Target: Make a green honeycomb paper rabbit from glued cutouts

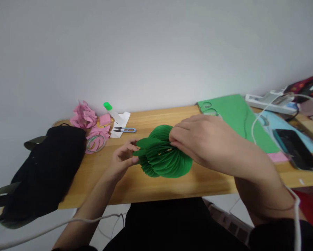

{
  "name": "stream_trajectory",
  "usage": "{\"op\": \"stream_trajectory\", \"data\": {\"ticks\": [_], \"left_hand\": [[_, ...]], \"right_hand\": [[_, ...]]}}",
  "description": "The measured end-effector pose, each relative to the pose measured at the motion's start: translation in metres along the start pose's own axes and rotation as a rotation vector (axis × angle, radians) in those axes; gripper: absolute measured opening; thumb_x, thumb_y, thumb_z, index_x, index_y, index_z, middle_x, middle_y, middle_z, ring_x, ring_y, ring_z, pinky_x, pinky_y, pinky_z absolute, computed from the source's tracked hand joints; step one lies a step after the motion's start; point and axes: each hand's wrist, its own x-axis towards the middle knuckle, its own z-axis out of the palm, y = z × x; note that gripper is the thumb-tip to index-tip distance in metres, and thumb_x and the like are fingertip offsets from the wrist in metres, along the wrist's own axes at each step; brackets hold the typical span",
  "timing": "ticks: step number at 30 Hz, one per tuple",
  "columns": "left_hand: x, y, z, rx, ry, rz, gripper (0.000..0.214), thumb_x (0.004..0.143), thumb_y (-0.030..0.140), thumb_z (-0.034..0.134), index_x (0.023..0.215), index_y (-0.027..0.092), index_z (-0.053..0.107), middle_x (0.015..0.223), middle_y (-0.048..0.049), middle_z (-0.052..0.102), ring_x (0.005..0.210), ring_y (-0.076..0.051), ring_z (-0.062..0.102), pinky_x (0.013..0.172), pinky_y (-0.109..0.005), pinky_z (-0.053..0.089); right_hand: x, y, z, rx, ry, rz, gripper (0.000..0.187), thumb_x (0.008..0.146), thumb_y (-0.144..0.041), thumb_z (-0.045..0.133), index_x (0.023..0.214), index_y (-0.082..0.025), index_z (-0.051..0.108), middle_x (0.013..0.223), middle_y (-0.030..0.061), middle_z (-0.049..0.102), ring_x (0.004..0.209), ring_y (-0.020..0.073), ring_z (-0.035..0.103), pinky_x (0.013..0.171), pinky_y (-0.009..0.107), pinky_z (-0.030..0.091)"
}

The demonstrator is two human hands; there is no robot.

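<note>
A round green paper ball (169, 160), made of many fanned, layered leaves, is held above the front of the table between my two hands. My left hand (125, 155) grips the leaves at its left side, thumb below and fingers above. From the upper right, my right hand (198, 137) pinches the paper near the ball's centre, its fingertips partly hidden among the folds. At the left side a couple of leaves stand apart from the rest of the layers.
Behind my left hand lie thread snips (125, 129), a glue stick (112, 111), crumpled pink paper (83, 115) and a tape roll (95, 143). A black bag (49, 167) is at left. Green paper sheets (232, 111), a phone (297, 148) and a power strip (271, 101) are at right.
</note>
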Motion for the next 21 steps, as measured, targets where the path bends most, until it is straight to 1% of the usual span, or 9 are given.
{"op": "stream_trajectory", "data": {"ticks": [3,5,7,9,12,14,16,19,21], "left_hand": [[0.004,-0.001,-0.005,-0.101,0.068,-0.001,0.042,0.065,0.055,0.081,0.088,0.022,0.069,0.107,-0.0121,0.069,0.107,-0.030,0.066,0.080,-0.041,0.057],[0.006,0.012,-0.005,-0.016,0.086,0.092,0.038,0.073,0.052,0.075,0.095,0.022,0.068,0.113,-0.0121,0.068,0.109,-0.028,0.064,0.084,-0.039,0.055],[0.008,0.036,0.000,0.193,0.086,0.257,0.026,0.083,0.042,0.069,0.102,0.024,0.067,0.116,-0.0097,0.066,0.114,-0.024,0.061,0.093,-0.039,0.051],[0.011,0.067,0.009,0.412,0.055,0.459,0.021,0.087,0.034,0.066,0.106,0.025,0.066,0.115,-0.0073,0.065,0.114,-0.023,0.059,0.100,-0.041,0.046],[0.020,0.104,0.025,0.746,-0.044,0.599,0.009,0.086,0.025,0.066,0.094,0.023,0.070,0.101,-0.0035,0.067,0.098,-0.020,0.061,0.092,-0.039,0.048],[0.027,0.116,0.034,0.897,-0.141,0.621,0.009,0.087,0.025,0.063,0.082,0.023,0.071,0.094,-0.0024,0.067,0.092,-0.020,0.060,0.088,-0.039,0.048],[0.034,0.118,0.039,0.989,-0.215,0.610,0.014,0.087,0.026,0.061,0.078,0.023,0.071,0.092,-0.0028,0.066,0.091,-0.021,0.059,0.086,-0.041,0.047],[0.041,0.116,0.043,1.032,-0.279,0.582,0.015,0.087,0.027,0.060,0.077,0.024,0.071,0.089,-0.0033,0.065,0.090,-0.023,0.058,0.083,-0.043,0.046],[0.043,0.117,0.044,1.022,-0.312,0.568,0.016,0.086,0.027,0.061,0.074,0.024,0.071,0.088,-0.0032,0.063,0.090,-0.023,0.057,0.083,-0.043,0.045]], "right_hand": [[0.007,-0.004,-0.007,-0.074,0.009,-0.009,0.026,0.093,-0.008,0.044,0.072,-0.016,0.057,0.061,0.0007,0.057,0.055,0.0127,0.044,0.057,0.028,0.023],[0.011,-0.007,-0.010,-0.120,0.003,-0.022,0.026,0.091,-0.005,0.044,0.070,-0.016,0.055,0.060,0.0000,0.056,0.053,0.0125,0.043,0.056,0.029,0.023],[0.014,-0.010,-0.010,-0.155,-0.015,-0.021,0.026,0.088,-0.002,0.045,0.068,-0.016,0.054,0.058,-0.0004,0.055,0.051,0.0125,0.042,0.055,0.028,0.022],[0.016,-0.012,-0.008,-0.175,-0.031,-0.011,0.025,0.086,0.000,0.047,0.068,-0.016,0.054,0.058,-0.0004,0.055,0.051,0.0128,0.042,0.055,0.028,0.021],[0.016,-0.015,-0.002,-0.175,-0.026,-0.011,0.025,0.085,0.000,0.047,0.068,-0.016,0.055,0.057,-0.0001,0.055,0.051,0.0134,0.043,0.055,0.028,0.020],[0.015,-0.015,0.001,-0.166,-0.012,-0.016,0.025,0.086,-0.001,0.047,0.067,-0.017,0.055,0.057,0.0004,0.055,0.051,0.0138,0.043,0.055,0.028,0.020],[0.015,-0.015,0.004,-0.159,-0.020,-0.017,0.026,0.085,-0.001,0.047,0.066,-0.017,0.055,0.057,0.0013,0.056,0.051,0.0141,0.043,0.054,0.028,0.021],[0.014,-0.015,0.006,-0.133,-0.050,-0.019,0.028,0.086,-0.002,0.046,0.064,-0.016,0.055,0.059,0.0029,0.057,0.052,0.0147,0.045,0.053,0.029,0.022],[0.013,-0.014,0.007,-0.099,-0.038,-0.018,0.030,0.089,-0.004,0.043,0.065,-0.016,0.056,0.059,0.0036,0.057,0.053,0.0145,0.045,0.054,0.029,0.023]]}}
